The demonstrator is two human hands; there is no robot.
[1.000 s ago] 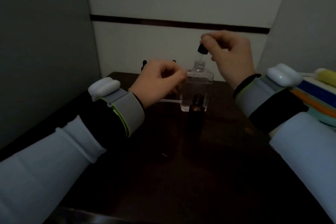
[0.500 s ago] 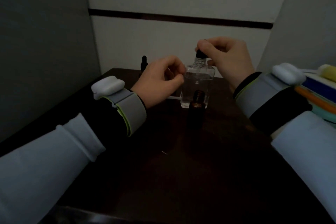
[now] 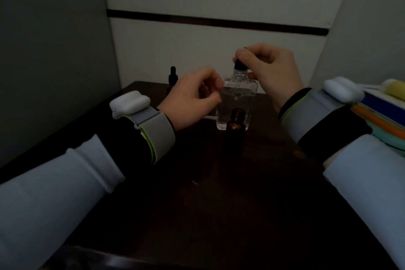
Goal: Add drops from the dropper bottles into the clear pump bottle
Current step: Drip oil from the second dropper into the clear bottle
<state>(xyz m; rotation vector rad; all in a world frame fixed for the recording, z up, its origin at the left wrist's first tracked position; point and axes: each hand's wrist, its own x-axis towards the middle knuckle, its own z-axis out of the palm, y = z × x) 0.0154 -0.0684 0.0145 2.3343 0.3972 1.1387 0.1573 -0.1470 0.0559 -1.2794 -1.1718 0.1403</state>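
- Pump bottle (image 3: 237,103), clear and square-shouldered, stands upright near the back of the dark table (image 3: 219,204), between the two hands
- Far left, a capped dropper bottle (image 3: 173,76) stands at the table's back edge, partly hidden behind the left hand
- Left hand (image 3: 192,101) is curled loosely just left of the pump bottle, thumb and forefinger pinched together close to the bottle's shoulder; a thin white tube (image 3: 209,117) shows below the hand, and I cannot tell whether the fingers hold it or touch the glass
- An open amber bottle (image 3: 235,131), cap off, stands upright just in front of the pump bottle, overlapping its lower part
- Dropper (image 3: 239,66), with its black bulb, sits in the pump bottle's open neck, its glass tip reaching down inside
- Right hand (image 3: 269,70) is above and right of the neck, thumb and forefinger closed on the dropper's bulb, other fingers curled in
- Both wrists carry grey bands with white pods (image 3: 129,103)
- Far right, a stack of coloured things (image 3: 385,112) lies at the table's edge
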